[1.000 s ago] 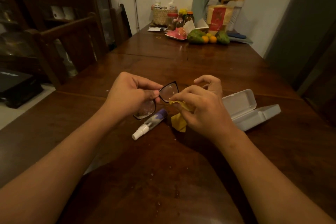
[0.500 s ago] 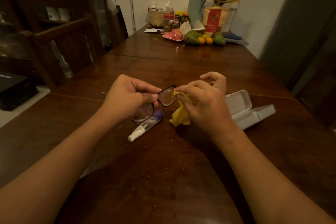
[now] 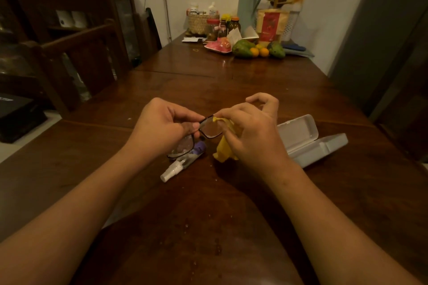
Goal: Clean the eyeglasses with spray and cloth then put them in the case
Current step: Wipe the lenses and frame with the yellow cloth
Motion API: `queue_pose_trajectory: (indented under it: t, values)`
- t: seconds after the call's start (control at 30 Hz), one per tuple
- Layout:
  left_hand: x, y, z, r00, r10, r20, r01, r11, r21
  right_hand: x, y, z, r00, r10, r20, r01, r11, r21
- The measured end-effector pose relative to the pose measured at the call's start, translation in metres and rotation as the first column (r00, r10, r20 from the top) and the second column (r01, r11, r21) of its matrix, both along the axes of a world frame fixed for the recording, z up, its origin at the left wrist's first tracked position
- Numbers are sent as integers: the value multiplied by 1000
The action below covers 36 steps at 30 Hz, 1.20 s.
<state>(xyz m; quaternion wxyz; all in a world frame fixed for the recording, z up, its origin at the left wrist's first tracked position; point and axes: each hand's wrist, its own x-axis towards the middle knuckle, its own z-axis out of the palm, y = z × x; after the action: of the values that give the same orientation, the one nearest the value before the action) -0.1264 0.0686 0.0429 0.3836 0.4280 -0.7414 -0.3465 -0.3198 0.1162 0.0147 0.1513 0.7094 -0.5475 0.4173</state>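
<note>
Between the two hands, a dark-framed pair of eyeglasses [image 3: 203,133] is held above a wooden table [image 3: 208,227]. Fingers of the left hand [image 3: 162,127] are closed on the frame at its bridge, covering part of one lens. Fingers of the right hand [image 3: 250,129] pinch a yellow cloth [image 3: 223,148] against the top edge of the other lens, the rest of the cloth hanging down below the glasses. Just beneath the glasses a small spray bottle [image 3: 183,164] lies on its side on the table. To the right of the glasses a white case [image 3: 310,139] lies open and looks empty. Judging from this, spraying seems done and wiping is under way; finishing both lenses, then placing the glasses in the case and closing it, remains.
</note>
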Motion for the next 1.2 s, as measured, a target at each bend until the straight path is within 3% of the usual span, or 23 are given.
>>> queue_pose_trajectory:
  t: [0.07, 0.17, 0.3, 0.63, 0.83, 0.93, 1.0, 1.1, 1.2]
  values:
    - [1, -2, -1, 999, 28, 30, -27, 999, -20, 2, 0, 0, 999, 35, -34, -35, 999, 8]
    - [5, -8, -2, 993, 84, 79, -77, 993, -90, -3, 0, 0, 999, 33, 31, -32, 999, -18]
    - [13, -19, -6, 951, 158, 264, -113, 977, -180, -8, -1, 0, 994, 9, 111, -10, 1000, 11]
    - [15, -24, -9, 815, 97, 571, 44, 973, -228, 3, 4, -3, 973, 145, 180, -170, 976, 135]
    - [23, -17, 1, 837, -44, 546, 171, 968, -184, 5, 5, -3, 932, 226, 284, -281, 944, 174]
    - [41, -19, 14, 868, -15, 497, 156, 957, -243, 7, 5, -3, 925, 225, 305, -287, 942, 176]
    - [57, -21, 21, 749, 83, 657, 160, 940, -302, 7, 4, -4, 925, 222, 308, -286, 941, 183]
    - [72, -21, 12, 520, 98, 848, 192, 954, -228, 7, 4, -5, 931, 216, 294, -282, 937, 206]
    - [79, -18, -8, 529, 43, 848, 211, 961, -180, 8, 5, -6, 939, 207, 274, -272, 936, 224]
